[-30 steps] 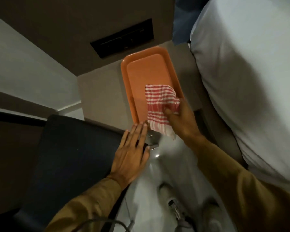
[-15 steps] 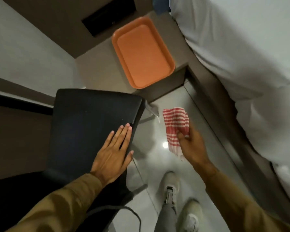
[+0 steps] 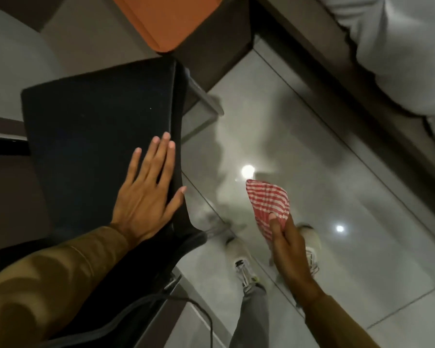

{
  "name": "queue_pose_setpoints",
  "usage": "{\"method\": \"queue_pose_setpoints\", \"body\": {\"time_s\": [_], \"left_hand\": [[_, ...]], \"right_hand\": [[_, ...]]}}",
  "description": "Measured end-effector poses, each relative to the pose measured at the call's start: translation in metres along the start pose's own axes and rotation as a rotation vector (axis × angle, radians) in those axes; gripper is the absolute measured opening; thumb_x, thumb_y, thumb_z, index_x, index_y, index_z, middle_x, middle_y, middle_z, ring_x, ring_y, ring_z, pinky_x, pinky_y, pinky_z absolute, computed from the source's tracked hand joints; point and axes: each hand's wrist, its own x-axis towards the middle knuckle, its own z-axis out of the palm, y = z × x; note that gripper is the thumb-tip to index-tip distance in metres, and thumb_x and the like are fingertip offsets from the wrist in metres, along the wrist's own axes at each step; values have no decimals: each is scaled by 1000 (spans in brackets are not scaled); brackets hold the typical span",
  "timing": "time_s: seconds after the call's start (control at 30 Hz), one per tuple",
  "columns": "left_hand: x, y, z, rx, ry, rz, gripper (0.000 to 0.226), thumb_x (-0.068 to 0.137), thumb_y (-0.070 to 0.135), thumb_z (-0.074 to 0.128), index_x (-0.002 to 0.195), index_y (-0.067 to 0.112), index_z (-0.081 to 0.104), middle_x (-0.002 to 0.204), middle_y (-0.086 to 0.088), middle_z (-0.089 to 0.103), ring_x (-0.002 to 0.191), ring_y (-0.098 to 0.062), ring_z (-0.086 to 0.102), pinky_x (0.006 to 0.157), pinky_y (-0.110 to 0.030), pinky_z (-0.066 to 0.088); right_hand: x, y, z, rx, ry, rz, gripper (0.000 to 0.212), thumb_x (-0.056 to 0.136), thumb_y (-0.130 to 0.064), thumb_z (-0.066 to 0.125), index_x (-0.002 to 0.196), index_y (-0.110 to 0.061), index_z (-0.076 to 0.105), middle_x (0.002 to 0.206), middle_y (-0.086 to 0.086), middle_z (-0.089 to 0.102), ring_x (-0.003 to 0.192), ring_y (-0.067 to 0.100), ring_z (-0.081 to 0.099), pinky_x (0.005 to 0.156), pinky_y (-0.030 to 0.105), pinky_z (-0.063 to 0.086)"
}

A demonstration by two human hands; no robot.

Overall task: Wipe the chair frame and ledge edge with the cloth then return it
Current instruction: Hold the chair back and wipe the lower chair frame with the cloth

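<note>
The right hand, low and right of centre, pinched the red-and-white striped cloth between thumb and fingers above the floor, touching nothing else. The left hand lay flat and open on the black chair seat, holding nothing. The chair frame lay up and left of the cloth, so the cloth-holding right hand was likely the one to reach it.

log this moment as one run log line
left hand: flat on black padded chair seat | right hand: holding red-and-white striped cloth above grey tiled floor | wiping: not yet begun
</note>
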Motion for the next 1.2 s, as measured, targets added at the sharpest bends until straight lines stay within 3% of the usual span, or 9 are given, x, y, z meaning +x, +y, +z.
{"method": "queue_pose_setpoints", "body": {"time_s": [0.1,0.27,0.5,0.6,0.67,0.77,0.87,0.97,1.2], "left_hand": [[-3,5,14,-30,28,9,85,109,58,24,172,3,5,182,-16,1,170,-31,5,139,-56,9],[-2,17,38,-90,60,106,82,111,58,20,172,6,7,183,-13,3,171,-29,4,139,-53,2],[7,27,69,-107,108,128,81,111,56,20,172,5,7,183,-15,5,171,-32,3,138,-52,-3],[9,25,77,-136,164,123,80,111,54,21,172,5,8,182,-15,7,171,-32,4,139,-49,-7],[9,25,80,-153,182,125,79,111,53,22,172,5,10,182,-15,9,171,-31,4,138,-49,-7],[10,25,82,-155,198,111,79,110,51,26,172,4,12,182,-16,12,170,-31,5,138,-49,-7],[10,28,82,-158,215,97,80,110,51,29,172,4,13,181,-17,14,170,-27,2,138,-48,-8],[10,29,84,-160,245,89,79,109,49,30,171,3,16,180,-17,18,169,-23,1,138,-46,-8],[13,29,89,-161,302,102,76,107,44,31,170,3,22,179,-17,25,168,-20,4,138,-43,-10]], "right_hand": [[-15,28,17,17,69,-14,26,112,-26,44,133,-40,52,89,-16,72,98,-4,69,71,26,58],[-28,64,49,97,192,68,29,112,-18,44,138,-24,54,82,-30,71,76,-21,65,63,-1,50],[-43,77,92,188,189,142,24,111,-15,45,112,-35,59,76,13,61,65,34,62,62,61,60],[-54,59,121,322,-2,126,23,112,-31,43,116,-27,66,74,7,55,66,17,53,63,48,55],[-59,50,143,442,-151,172,47,109,-51,41,135,-20,64,106,0,72,98,7,64,88,33,52],[-62,53,163,571,-188,212,57,106,-55,37,158,-31,43,158,-19,51,148,-4,43,125,24,32],[-49,68,170,562,-129,175,55,104,-62,38,144,-31,60,135,-21,69,132,-5,59,110,15,47],[-23,89,183,528,-64,209,67,95,-76,39,117,-21,69,98,11,73,91,18,73,78,27,62],[39,134,193,434,-32,353,48,112,-41,35,152,-23,52,146,6,63,138,24,57,119,39,45]]}}
